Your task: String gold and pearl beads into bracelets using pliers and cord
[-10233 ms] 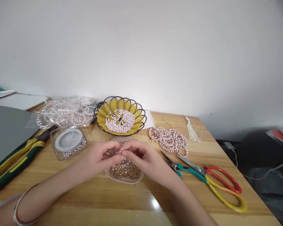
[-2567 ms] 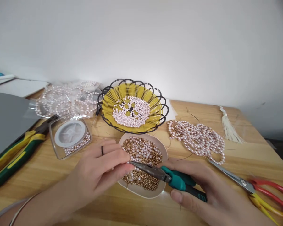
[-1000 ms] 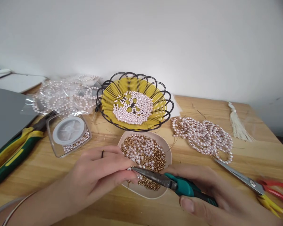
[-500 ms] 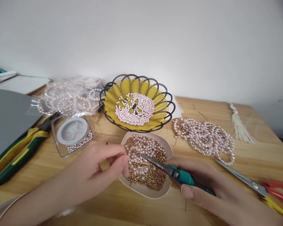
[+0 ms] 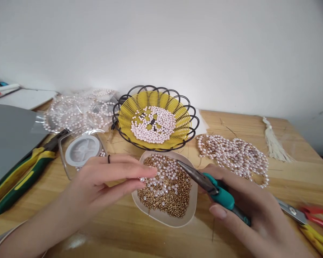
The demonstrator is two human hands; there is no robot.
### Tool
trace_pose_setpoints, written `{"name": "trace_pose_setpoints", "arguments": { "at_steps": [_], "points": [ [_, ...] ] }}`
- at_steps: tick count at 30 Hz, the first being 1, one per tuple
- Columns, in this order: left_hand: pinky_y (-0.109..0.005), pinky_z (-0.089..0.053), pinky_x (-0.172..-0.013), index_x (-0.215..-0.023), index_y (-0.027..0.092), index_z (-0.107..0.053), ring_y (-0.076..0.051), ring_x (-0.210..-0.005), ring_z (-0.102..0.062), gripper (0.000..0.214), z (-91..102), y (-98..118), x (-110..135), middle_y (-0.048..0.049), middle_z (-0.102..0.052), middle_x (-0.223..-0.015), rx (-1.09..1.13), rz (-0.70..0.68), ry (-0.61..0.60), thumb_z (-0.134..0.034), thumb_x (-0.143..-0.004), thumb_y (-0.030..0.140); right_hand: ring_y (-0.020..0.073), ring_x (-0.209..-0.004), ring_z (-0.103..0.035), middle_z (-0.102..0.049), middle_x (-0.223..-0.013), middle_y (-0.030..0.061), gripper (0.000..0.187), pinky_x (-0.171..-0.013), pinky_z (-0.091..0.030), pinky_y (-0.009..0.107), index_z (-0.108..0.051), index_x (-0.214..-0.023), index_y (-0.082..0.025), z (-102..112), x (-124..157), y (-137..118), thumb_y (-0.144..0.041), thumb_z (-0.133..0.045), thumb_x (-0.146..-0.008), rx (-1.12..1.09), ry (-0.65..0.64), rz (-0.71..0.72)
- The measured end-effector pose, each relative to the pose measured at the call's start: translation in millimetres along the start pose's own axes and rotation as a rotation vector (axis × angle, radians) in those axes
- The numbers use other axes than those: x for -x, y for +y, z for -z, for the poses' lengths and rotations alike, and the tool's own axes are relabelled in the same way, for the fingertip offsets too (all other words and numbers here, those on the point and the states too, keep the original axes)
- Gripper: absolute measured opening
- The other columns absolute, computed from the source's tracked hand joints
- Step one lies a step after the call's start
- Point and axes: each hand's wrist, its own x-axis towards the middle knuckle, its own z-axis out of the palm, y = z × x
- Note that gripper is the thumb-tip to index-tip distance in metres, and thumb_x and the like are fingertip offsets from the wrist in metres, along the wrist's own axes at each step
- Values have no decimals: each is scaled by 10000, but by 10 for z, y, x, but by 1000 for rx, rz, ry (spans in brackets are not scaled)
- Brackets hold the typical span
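My left hand point(image 5: 107, 177) is over the left rim of a pale bowl point(image 5: 190, 218), with a small pearl bead point(image 5: 142, 179) between its index finger and thumb. Any wire or thread on that bead is too fine to make out. Mixed gold beads point(image 5: 174, 204) and pinkish pearls point(image 5: 168, 168) fill much of the bowl. On the right side, my right hand point(image 5: 239, 204) is wrapped round teal-handled needle-nose pliers point(image 5: 220, 195). Their jaws look closed, point up and left over the beads, and stand apart from my left fingers.
A yellow basket point(image 5: 123, 125) with loose pearls stands behind the bowl. Strung pearls point(image 5: 234, 157), a tassel point(image 5: 276, 143) and scissors point(image 5: 293, 211) are at right. Green-yellow pliers point(image 5: 27, 175), a clear box with a spool point(image 5: 83, 150) and bagged pearl strands point(image 5: 75, 111) lie left.
My left fingers have spread from a tight pinch and shifted slightly. The pliers in my right hand have moved right and up, away from my left fingertips.
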Motion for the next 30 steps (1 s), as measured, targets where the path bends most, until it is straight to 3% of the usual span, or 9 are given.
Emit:
{"name": "trace_pose_setpoints", "arguments": {
  "at_steps": [4, 8, 16, 24, 30],
  "points": [
    [-280, -658, -795, -1089, 292, -809, -191, -887, -791, 230, -23, 85, -39, -22, -845, -959, 238, 24, 24, -686, -950, 155, 291, -1050, -746, -749, -1188, 83, 397, -873, -643, 366, -604, -1316, -291, -4, -100, -134, -355, -658, -928, 23, 45, 54],
    [-263, -659, -693, -1010, 275, -821, -181, -767, -784, 215, -82, 99, -50, -21, -843, -859, 380, 61, 15, -710, -921, 114, 236, -837, -746, -745, -980, 68, 307, -642, -605, 284, -617, -1198, -270, -49, -278, -341, -260, -668, -895, -41, 83, 109],
    [-247, -627, -565, -911, 247, -829, -187, -639, -772, 125, -99, 38, -20, -21, -824, -731, 297, 113, 40, -734, -905, 165, 205, -798, -687, -670, -1002, 98, 453, -625, -562, 295, -596, -1307, -220, -74, -304, -311, -158, -654, -862, 108, 140, 257],
    [-166, -598, -577, -914, 293, -836, -141, -669, -774, 153, -172, 30, 27, 46, -825, -748, 336, 135, 101, -774, -875, 158, 216, -845, -681, -655, -1044, 115, 489, -650, -572, 318, -559, -1361, -201, -81, -303, -296, -158, -645, -881, 153, 103, 276],
    [-181, -595, -545, -899, 258, -833, -166, -670, -784, 123, -151, 27, 11, 21, -829, -749, 278, 114, 74, -787, -858, 151, 216, -833, -668, -656, -1046, 114, 510, -633, -559, 323, -550, -1381, -195, -74, -268, -282, -141, -651, -883, 153, 81, 264]
  ]
}}
